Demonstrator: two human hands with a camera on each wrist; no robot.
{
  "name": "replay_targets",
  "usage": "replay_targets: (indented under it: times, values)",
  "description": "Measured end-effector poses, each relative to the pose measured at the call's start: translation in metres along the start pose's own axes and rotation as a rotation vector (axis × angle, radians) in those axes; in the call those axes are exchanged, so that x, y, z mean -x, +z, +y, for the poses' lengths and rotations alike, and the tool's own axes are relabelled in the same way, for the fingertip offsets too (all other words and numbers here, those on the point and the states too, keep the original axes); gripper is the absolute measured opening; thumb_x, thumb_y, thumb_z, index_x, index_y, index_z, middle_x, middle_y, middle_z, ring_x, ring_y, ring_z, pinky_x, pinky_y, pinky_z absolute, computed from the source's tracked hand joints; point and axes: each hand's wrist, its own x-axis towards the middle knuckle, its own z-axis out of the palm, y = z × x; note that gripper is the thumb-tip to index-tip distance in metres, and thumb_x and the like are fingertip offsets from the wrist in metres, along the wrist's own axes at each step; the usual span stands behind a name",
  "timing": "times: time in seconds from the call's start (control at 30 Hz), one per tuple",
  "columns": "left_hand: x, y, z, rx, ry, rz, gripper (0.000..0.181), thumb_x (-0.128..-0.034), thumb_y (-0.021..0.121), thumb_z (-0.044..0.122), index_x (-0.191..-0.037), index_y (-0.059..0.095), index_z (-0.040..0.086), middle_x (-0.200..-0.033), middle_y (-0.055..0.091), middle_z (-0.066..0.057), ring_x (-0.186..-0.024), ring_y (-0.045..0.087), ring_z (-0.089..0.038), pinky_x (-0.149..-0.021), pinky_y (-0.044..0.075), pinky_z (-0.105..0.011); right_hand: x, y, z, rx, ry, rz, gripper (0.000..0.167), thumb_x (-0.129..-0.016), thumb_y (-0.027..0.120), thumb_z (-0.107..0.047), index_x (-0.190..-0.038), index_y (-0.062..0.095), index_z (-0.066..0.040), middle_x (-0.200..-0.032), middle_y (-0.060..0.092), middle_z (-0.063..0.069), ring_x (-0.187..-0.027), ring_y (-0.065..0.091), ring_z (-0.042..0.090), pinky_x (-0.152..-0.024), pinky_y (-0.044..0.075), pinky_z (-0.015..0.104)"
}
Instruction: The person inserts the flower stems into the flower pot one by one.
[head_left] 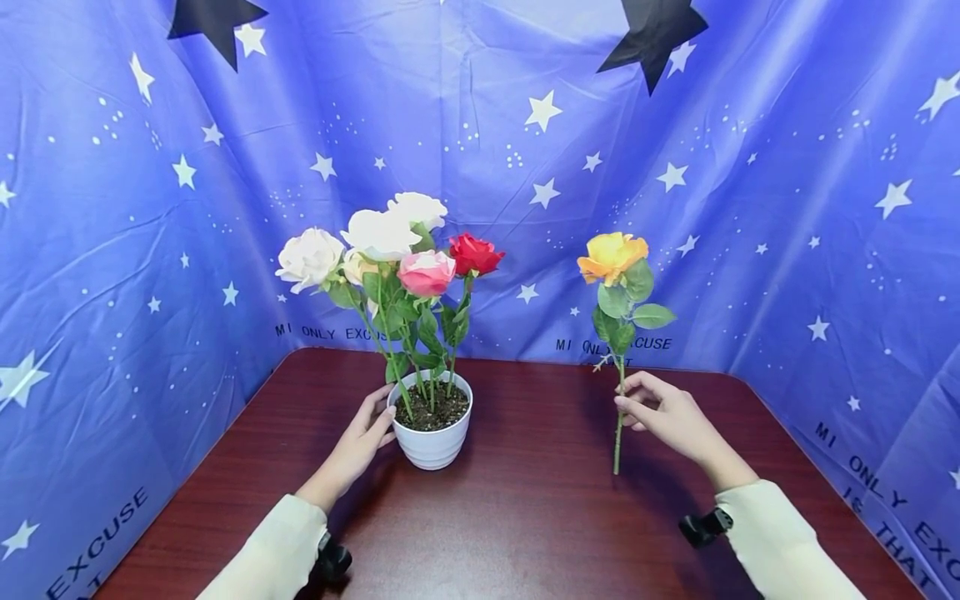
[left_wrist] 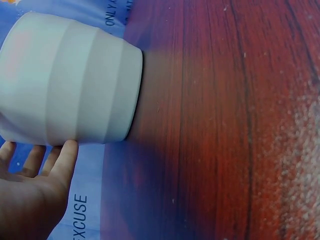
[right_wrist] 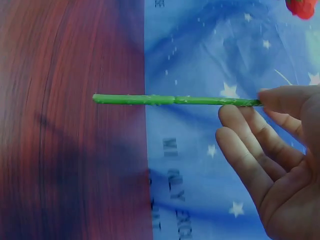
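Note:
At the left of the head view a ribbed white flowerpot (head_left: pixel 432 446) stands upright on the table, holding dark soil and several roses. My left hand (head_left: pixel 365 429) touches its left side; the left wrist view shows fairly straight fingers (left_wrist: pixel 65 162) with their tips against the pot wall. My right hand (head_left: pixel 667 417) pinches the green stem of a yellow-orange rose (head_left: pixel 613 257) between thumb and fingers. That rose is upright, bloom on top, to the right of the pot. In the right wrist view the bare lower stem (right_wrist: pixel 135 99) extends past the hand, its end free.
In the pot are white roses (head_left: pixel 381 235), a pink rose (head_left: pixel 427 273) and a red rose (head_left: pixel 476 254), with green leaves. Dark red wood grain covers the table (head_left: pixel 525 500). A blue star-printed cloth (head_left: pixel 480 108) hangs behind and along both sides.

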Motion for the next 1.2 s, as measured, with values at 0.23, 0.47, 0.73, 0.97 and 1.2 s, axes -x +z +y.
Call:
replay_targets:
  times: [0.23, 0.47, 0.73, 0.97, 1.2]
  values:
    - [0.000, 0.001, 0.000, -0.006, 0.002, -0.006, 0.050, -0.1099, 0.042, 0.020, -0.155, 0.027, 0.004, -0.146, 0.038, -0.029, -0.133, 0.041, -0.041, -0.106, 0.043, -0.053, -0.013, 0.024, -0.018, -0.081, -0.040, 0.017, 0.014, -0.097, 0.067, -0.010, -0.106, 0.062, 0.000, -0.086, 0.071, 0.016, -0.072, 0.072, 0.028, -0.061, 0.061, 0.034]
    - [-0.001, 0.000, -0.001, -0.009, 0.006, -0.008, 0.049, -0.1099, 0.042, 0.020, -0.154, 0.028, 0.005, -0.145, 0.039, -0.028, -0.132, 0.042, -0.041, -0.105, 0.043, -0.053, -0.026, 0.042, -0.035, -0.135, -0.083, 0.006, 0.013, -0.097, 0.066, -0.008, -0.107, 0.061, 0.000, -0.087, 0.070, 0.016, -0.074, 0.071, 0.032, -0.063, 0.061, 0.034]
    - [-0.001, 0.000, 0.000, 0.000, 0.006, -0.006, 0.050, -0.1098, 0.042, 0.019, -0.155, 0.027, 0.004, -0.146, 0.038, -0.029, -0.133, 0.041, -0.041, -0.105, 0.043, -0.054, -0.040, 0.062, -0.059, -0.139, -0.172, 0.043, 0.018, -0.098, 0.067, -0.009, -0.115, 0.062, -0.007, -0.088, 0.073, 0.011, -0.072, 0.071, 0.028, -0.063, 0.061, 0.037]
    - [-0.001, -0.001, 0.000, 0.007, 0.003, -0.014, 0.051, -0.1098, 0.042, 0.021, -0.155, 0.026, 0.004, -0.148, 0.036, -0.029, -0.136, 0.037, -0.039, -0.106, 0.043, -0.053, -0.053, 0.080, -0.084, -0.202, -0.190, 0.027, 0.015, -0.100, 0.063, -0.009, -0.114, 0.062, -0.005, -0.091, 0.072, 0.011, -0.076, 0.071, 0.030, -0.066, 0.061, 0.040]
    - [-0.001, -0.001, -0.001, 0.008, -0.001, -0.009, 0.050, -0.1097, 0.042, 0.021, -0.155, 0.027, 0.005, -0.148, 0.037, -0.028, -0.135, 0.038, -0.038, -0.105, 0.043, -0.053, -0.057, 0.096, -0.129, -0.277, -0.214, 0.037, 0.015, -0.102, 0.056, -0.001, -0.114, 0.061, 0.005, -0.092, 0.071, 0.020, -0.081, 0.069, 0.043, -0.072, 0.060, 0.051]
